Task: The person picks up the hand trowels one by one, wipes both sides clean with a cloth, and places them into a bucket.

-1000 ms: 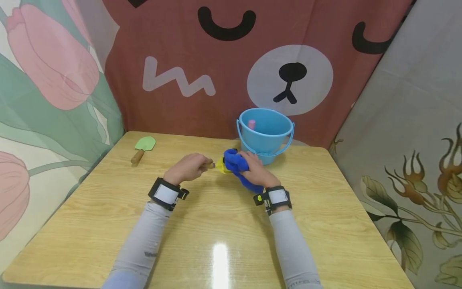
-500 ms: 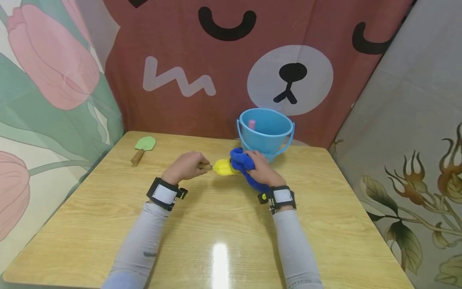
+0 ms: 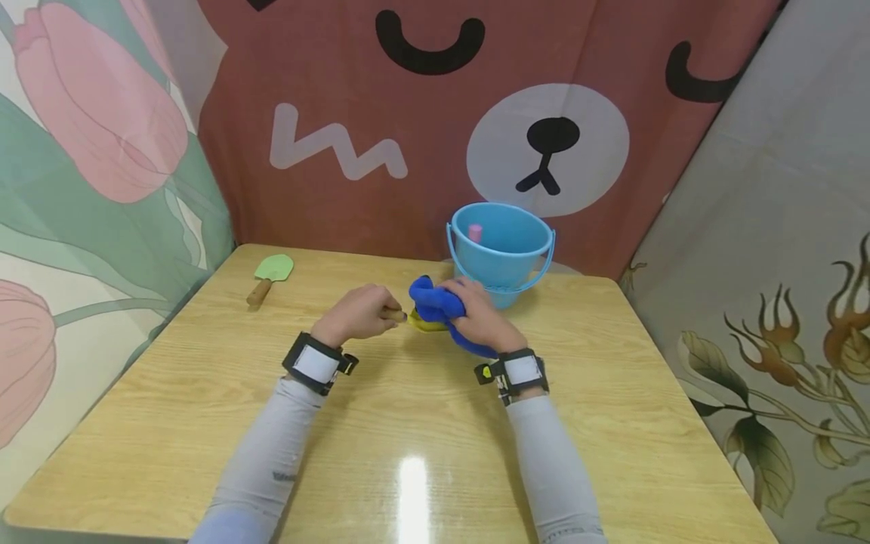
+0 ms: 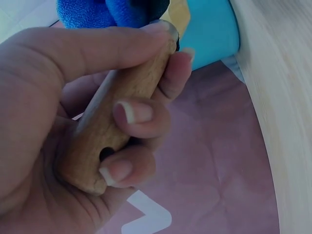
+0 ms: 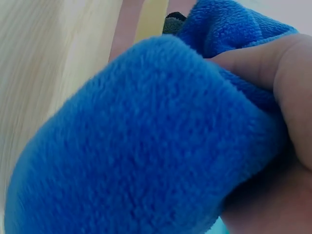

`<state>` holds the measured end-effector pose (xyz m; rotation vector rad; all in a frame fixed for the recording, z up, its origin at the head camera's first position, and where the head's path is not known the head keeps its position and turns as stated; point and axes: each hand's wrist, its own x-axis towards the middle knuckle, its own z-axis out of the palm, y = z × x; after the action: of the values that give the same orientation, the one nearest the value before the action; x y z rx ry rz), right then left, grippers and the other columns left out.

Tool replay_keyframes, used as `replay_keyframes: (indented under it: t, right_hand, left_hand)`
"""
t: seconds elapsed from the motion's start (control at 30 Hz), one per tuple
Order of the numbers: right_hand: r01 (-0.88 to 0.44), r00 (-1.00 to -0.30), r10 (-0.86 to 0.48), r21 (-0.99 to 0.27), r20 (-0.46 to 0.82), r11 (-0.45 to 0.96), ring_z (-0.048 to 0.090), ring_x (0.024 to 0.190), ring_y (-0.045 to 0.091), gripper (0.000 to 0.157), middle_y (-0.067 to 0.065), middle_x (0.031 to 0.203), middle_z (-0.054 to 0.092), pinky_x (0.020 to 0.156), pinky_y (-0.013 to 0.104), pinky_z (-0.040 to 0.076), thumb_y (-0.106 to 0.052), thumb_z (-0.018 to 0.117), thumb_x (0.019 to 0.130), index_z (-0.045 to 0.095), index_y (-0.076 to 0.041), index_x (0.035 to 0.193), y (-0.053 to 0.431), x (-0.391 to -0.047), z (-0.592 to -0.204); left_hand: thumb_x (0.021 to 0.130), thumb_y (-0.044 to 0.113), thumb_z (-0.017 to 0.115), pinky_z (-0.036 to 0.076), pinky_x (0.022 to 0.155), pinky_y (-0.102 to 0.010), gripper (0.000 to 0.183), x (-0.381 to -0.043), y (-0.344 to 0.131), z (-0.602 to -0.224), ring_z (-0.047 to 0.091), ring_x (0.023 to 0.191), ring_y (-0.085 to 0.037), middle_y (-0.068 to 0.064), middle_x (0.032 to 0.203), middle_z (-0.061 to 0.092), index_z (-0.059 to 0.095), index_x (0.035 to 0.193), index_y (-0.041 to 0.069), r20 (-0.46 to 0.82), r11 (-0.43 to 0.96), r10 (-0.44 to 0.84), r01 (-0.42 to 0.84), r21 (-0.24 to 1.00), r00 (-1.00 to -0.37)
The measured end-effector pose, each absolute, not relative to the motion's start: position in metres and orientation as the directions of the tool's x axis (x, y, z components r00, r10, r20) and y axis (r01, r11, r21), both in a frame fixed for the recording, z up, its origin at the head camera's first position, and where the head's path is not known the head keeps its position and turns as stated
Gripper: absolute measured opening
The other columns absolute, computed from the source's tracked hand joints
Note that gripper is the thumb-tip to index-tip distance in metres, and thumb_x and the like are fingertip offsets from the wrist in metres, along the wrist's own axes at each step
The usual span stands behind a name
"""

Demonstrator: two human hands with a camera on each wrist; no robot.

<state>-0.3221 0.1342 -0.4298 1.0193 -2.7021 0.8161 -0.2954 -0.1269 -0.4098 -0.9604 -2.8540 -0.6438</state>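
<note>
My left hand (image 3: 356, 312) grips a small toy shovel by its wooden handle (image 4: 119, 100), fingers and thumb curled round it. The shovel's yellow blade (image 3: 424, 324) points to the right, low over the table. A fluffy blue cloth (image 3: 435, 303) is bunched in my right hand (image 3: 481, 316) and covers most of the blade. In the right wrist view the cloth (image 5: 131, 141) fills the middle, the thumb pressing into its folds. A dark patch (image 5: 174, 23) shows at the cloth's far edge, beside a strip of yellow.
A light blue bucket (image 3: 503, 261) with its handle down stands just behind my right hand, a pink rod-like end (image 3: 474, 233) showing inside. At the back left of the wooden table (image 3: 367, 453) lies a green shovel (image 3: 275, 269) with a wooden handle. Printed curtains hang behind and beside the table.
My right hand slid the cloth right, baring the yellow blade, then came back left over it. My left hand stays nearly in place on the handle.
</note>
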Motion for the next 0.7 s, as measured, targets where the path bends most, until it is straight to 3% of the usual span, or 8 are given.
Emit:
replay_keyframes:
  t: [0.13,0.27,0.7]
  right_hand:
    - [-0.666,-0.744,-0.592,-0.417,0.309,0.618,0.049,0.124,0.034,0.053,0.01,0.132,0.058,0.109,0.054,0.035,0.002,0.057,0.085,0.061,-0.013,0.135,0.127,-0.32,-0.431]
    - [-0.672,-0.738,-0.608,-0.392,0.292,0.628,0.049,0.122,0.032,0.059,0.009,0.129,0.059,0.107,0.054,0.036,0.007,0.056,0.079,0.062,-0.014,0.134,0.123,-0.318,-0.433]
    - [-0.64,-0.761,-0.609,-0.416,0.226,0.646,0.049,0.121,0.035,0.06,0.011,0.13,0.059,0.106,0.056,0.036,0.01,0.052,0.079,0.061,-0.012,0.135,0.12,-0.314,-0.431]
  left_hand:
    - [0.09,0.01,0.077,0.039,0.058,-0.029,0.013,-0.297,-0.126,-0.412,0.041,0.055,-0.008,0.008,0.061,0.051,0.075,0.077,0.013,0.201,0.704,0.571,0.601,0.38,-0.796]
    - [0.09,0.01,0.077,0.035,0.056,-0.027,0.022,-0.298,-0.125,-0.413,0.039,0.053,-0.007,0.009,0.058,0.042,0.068,0.071,0.014,0.2,0.697,0.572,0.6,0.391,-0.795]
    - [0.089,0.007,0.076,0.033,0.056,-0.028,0.022,-0.296,-0.124,-0.41,0.037,0.054,-0.008,0.01,0.059,0.041,0.068,0.07,0.012,0.22,0.703,0.589,0.628,0.335,-0.777]
